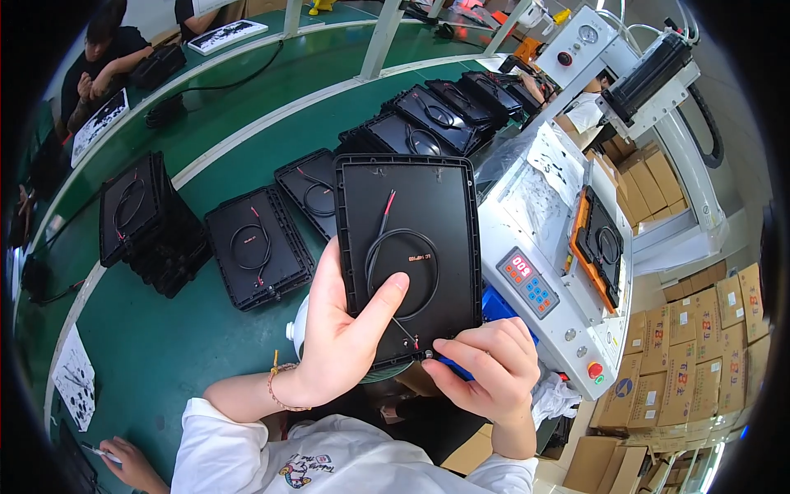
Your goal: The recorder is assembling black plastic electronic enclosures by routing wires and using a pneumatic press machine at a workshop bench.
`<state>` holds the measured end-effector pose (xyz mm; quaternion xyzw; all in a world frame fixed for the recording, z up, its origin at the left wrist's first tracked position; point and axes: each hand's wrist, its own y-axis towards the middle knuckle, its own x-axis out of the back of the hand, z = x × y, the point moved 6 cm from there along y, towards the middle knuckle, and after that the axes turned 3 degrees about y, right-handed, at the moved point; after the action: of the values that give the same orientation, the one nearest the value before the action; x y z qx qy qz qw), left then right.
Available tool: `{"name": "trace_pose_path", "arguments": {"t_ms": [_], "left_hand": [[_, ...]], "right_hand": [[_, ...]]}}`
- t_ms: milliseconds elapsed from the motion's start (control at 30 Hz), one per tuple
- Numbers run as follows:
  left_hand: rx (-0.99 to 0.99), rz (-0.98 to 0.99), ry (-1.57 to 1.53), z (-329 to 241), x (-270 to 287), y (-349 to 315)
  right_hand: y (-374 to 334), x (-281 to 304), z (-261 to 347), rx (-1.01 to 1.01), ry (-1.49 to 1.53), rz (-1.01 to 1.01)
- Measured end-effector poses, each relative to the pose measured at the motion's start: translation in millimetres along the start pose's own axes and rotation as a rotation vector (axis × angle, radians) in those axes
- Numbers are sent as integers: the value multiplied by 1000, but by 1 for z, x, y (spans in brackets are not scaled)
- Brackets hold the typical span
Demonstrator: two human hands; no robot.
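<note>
My left hand (pixel 346 337) grips a black rectangular plastic housing (pixel 411 198) from its left side, thumb pressed on the flat face. A coiled black cable (pixel 439 272) lies on that face, with bared red-tipped ends pointing up; its other end runs to small solder points near the lower edge. At the housing's lower right corner is my right hand (pixel 490 362), fingers curled and thumb and forefinger close together beside a small shiny bit on the edge. Whether they pinch it is too small to tell.
Similar black housings with cables (pixel 255 247) stand along the green table (pixel 173 362), some in a stack (pixel 136 218). To the right is a press machine (pixel 535 247) with an orange fixture (pixel 580 247). A co-worker's hand (pixel 127 465) holds a thin tool at lower left. Cardboard boxes (pixel 683 354) stand behind.
</note>
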<state>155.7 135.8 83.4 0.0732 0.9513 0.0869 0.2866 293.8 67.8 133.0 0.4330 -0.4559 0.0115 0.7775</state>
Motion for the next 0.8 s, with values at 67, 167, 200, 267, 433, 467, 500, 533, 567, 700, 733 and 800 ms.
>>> {"name": "trace_pose_path", "arguments": {"t_ms": [67,167,200,267,433,467,500,533,567,700,733,800], "left_hand": [[7,0,-16,2,0,0],[23,-5,-50,1,0,0],[33,-9,-69,1,0,0],[31,-17,-66,2,1,0],[38,-16,-54,2,2,-1],[49,-11,-61,3,1,-2],[61,-8,-67,3,1,-2],[57,-15,-62,2,2,-2],[66,-33,-83,2,4,-2],[-6,-121,-50,-18,22,8],[-38,-144,-43,-27,33,12],[-96,-250,96,-46,62,16]], "right_hand": [[-1,2,0,16,16,-55],[-2,1,5,111,-1,-45],[-3,1,6,111,-37,-46],[-3,1,8,107,-60,-52],[-7,2,10,112,-100,-86],[-7,1,11,121,-77,-67],[-7,-1,12,130,-54,-49],[-5,-1,12,135,-45,-50],[-4,-1,12,138,-28,-45],[-13,16,5,96,113,-154],[-16,23,2,92,108,-180],[-28,31,-8,40,67,-182]]}}
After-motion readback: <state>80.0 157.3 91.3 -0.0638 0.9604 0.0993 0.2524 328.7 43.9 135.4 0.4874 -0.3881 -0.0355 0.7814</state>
